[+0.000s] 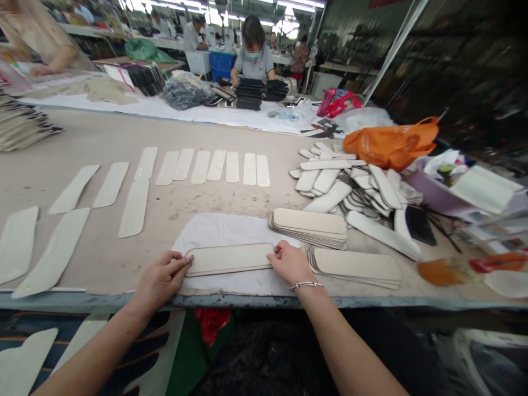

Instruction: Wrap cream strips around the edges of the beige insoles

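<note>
At lower centre of the frame, left hand (167,273) and right hand (291,263) pinch a pale strip (231,259) by its ends; a rightward swing could knock the stack (358,265) (it lies just beside) askew.

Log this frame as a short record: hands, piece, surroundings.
left hand: fingers on left end of pale strip
right hand: fingers on its right end
underneath: white sheet
right side: upper stack, lower stack
beyond stacks: loose pile, orange bag
left side: pale pieces spread out
</note>
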The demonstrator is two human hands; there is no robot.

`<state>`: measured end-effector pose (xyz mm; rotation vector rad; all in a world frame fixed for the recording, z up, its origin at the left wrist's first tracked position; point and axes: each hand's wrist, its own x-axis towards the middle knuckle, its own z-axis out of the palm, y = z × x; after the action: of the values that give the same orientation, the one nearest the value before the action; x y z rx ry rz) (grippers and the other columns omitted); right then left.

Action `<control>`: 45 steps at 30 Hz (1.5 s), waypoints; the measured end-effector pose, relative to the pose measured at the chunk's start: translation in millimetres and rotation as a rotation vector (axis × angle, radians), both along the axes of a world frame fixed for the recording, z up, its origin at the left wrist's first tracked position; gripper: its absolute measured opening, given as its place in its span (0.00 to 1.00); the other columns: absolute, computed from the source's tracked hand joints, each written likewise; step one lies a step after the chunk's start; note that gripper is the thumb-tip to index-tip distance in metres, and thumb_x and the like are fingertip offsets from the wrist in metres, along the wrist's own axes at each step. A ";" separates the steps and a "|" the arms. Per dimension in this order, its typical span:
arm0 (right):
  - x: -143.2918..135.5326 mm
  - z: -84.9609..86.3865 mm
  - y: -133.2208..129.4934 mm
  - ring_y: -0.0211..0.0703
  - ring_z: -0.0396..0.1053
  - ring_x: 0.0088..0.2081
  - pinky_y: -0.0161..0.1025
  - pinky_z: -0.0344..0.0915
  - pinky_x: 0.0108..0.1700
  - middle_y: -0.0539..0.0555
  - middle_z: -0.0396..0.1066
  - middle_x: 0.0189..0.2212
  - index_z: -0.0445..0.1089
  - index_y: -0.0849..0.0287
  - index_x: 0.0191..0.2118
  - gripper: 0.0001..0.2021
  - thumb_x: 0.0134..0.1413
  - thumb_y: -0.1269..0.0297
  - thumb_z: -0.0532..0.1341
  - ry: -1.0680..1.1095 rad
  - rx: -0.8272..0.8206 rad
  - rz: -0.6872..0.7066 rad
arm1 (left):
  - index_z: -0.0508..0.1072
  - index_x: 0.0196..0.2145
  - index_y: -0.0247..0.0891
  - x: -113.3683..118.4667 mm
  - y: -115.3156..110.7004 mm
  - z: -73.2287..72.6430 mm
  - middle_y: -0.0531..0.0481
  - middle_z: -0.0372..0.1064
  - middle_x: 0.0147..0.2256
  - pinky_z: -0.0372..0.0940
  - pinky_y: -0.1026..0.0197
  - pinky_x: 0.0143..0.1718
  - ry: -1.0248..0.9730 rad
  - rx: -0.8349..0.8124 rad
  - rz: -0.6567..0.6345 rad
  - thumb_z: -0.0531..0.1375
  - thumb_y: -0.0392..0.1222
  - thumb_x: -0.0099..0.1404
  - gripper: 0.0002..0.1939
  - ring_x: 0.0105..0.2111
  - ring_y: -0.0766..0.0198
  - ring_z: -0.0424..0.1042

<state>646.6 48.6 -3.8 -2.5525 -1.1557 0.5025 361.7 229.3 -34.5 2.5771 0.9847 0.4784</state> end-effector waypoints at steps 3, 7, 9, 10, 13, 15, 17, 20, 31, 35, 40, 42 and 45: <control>-6.1 8.6 -5.4 0.48 0.68 0.33 0.41 0.60 0.35 0.55 0.70 0.30 0.66 0.58 0.37 0.13 0.53 0.53 0.55 -0.122 -0.028 0.016 | 0.75 0.39 0.44 -0.2 -0.1 -0.9 0.47 0.66 0.38 0.63 0.63 0.37 -0.012 0.026 -0.012 0.51 0.51 0.62 0.16 0.33 0.63 0.68; -36.6 16.5 -3.7 0.51 0.62 0.49 0.43 0.58 0.50 0.62 0.66 0.47 0.61 0.64 0.51 0.20 0.58 0.56 0.51 -0.199 0.219 0.172 | 0.75 0.38 0.43 0.5 -1.5 -0.6 0.47 0.65 0.38 0.63 0.63 0.36 -0.020 0.039 -0.022 0.51 0.52 0.61 0.17 0.33 0.63 0.68; -62.4 15.0 4.6 0.50 0.50 0.58 0.44 0.49 0.58 0.63 0.56 0.57 0.53 0.67 0.59 0.27 0.59 0.54 0.50 -0.173 0.347 0.383 | 0.75 0.38 0.44 0.4 -1.1 -1.6 0.48 0.65 0.38 0.63 0.62 0.36 -0.014 0.053 -0.020 0.52 0.53 0.61 0.17 0.33 0.63 0.68; -75.7 12.8 10.6 0.50 0.44 0.61 0.45 0.45 0.61 0.62 0.50 0.60 0.49 0.67 0.60 0.30 0.58 0.51 0.50 -0.151 0.384 0.489 | 0.74 0.38 0.44 0.3 -0.4 -2.3 0.48 0.65 0.38 0.63 0.62 0.37 -0.019 0.064 -0.028 0.52 0.53 0.61 0.17 0.34 0.63 0.68; -104.3 3.4 28.9 0.49 0.36 0.63 0.50 0.37 0.62 0.59 0.42 0.63 0.45 0.65 0.62 0.35 0.57 0.45 0.49 -0.103 0.400 0.662 | 0.74 0.39 0.43 -0.4 2.9 -3.9 0.48 0.64 0.38 0.63 0.62 0.37 -0.058 0.099 -0.079 0.52 0.52 0.61 0.16 0.35 0.62 0.68; -106.9 -2.8 34.2 0.48 0.35 0.63 0.51 0.36 0.63 0.59 0.42 0.63 0.45 0.64 0.62 0.37 0.56 0.42 0.47 -0.088 0.359 0.688 | 0.74 0.39 0.41 -0.7 4.3 -4.3 0.47 0.64 0.37 0.64 0.63 0.37 -0.065 0.120 -0.106 0.53 0.51 0.61 0.16 0.34 0.63 0.68; -95.1 -7.8 29.9 0.48 0.36 0.63 0.50 0.35 0.63 0.58 0.42 0.63 0.46 0.65 0.62 0.37 0.56 0.40 0.45 -0.082 0.304 0.675 | 0.74 0.40 0.40 -0.7 4.0 -4.9 0.48 0.64 0.37 0.64 0.63 0.37 -0.058 0.135 -0.108 0.53 0.50 0.62 0.16 0.34 0.63 0.68; -62.0 -13.3 10.8 0.47 0.35 0.64 0.50 0.35 0.63 0.57 0.40 0.63 0.45 0.65 0.63 0.37 0.57 0.41 0.44 -0.109 0.212 0.602 | 0.74 0.40 0.40 0.1 2.2 -7.0 0.48 0.64 0.38 0.64 0.63 0.36 -0.043 0.144 -0.075 0.53 0.49 0.62 0.15 0.35 0.64 0.68; -32.4 -35.8 -12.3 0.50 0.33 0.64 0.53 0.38 0.62 0.60 0.37 0.64 0.44 0.67 0.63 0.35 0.58 0.47 0.47 -0.300 0.167 0.520 | 0.64 0.52 0.34 47.8 -67.7 34.7 0.38 0.63 0.45 0.62 0.51 0.48 -0.067 0.298 0.175 0.49 0.39 0.64 0.19 0.46 0.55 0.65; -30.1 -43.2 -14.5 0.49 0.34 0.64 0.53 0.41 0.61 0.58 0.39 0.63 0.46 0.64 0.63 0.28 0.58 0.60 0.48 -0.372 0.158 0.556 | 0.50 0.60 0.29 121.6 -120.2 37.1 0.36 0.47 0.61 0.49 0.47 0.59 -0.027 0.104 -0.287 0.47 0.49 0.64 0.31 0.62 0.51 0.42; -29.2 -45.2 -15.9 0.47 0.34 0.64 0.52 0.41 0.61 0.57 0.40 0.64 0.44 0.63 0.63 0.29 0.56 0.66 0.49 -0.413 0.165 0.557 | 0.45 0.61 0.25 159.1 -117.4 19.0 0.32 0.38 0.63 0.42 0.44 0.60 0.169 0.000 -0.301 0.42 0.58 0.64 0.37 0.63 0.49 0.35; -30.8 -43.1 -14.5 0.47 0.34 0.64 0.52 0.41 0.61 0.57 0.39 0.64 0.44 0.65 0.63 0.30 0.57 0.61 0.49 -0.398 0.161 0.542 | 0.45 0.61 0.26 140.7 -99.4 13.6 0.33 0.37 0.63 0.40 0.44 0.60 0.238 0.048 -0.316 0.41 0.60 0.64 0.38 0.63 0.50 0.33; -32.6 -40.0 -12.3 0.49 0.34 0.64 0.53 0.39 0.61 0.59 0.38 0.63 0.44 0.67 0.63 0.33 0.58 0.51 0.48 -0.366 0.161 0.534 | 0.46 0.61 0.28 93.7 -66.9 13.0 0.35 0.37 0.63 0.40 0.46 0.61 0.327 0.131 -0.350 0.41 0.60 0.64 0.38 0.63 0.52 0.33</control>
<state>613.9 36.3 -43.9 -2.2364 -1.9378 0.0369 455.4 162.4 -21.5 2.9255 0.5849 0.0289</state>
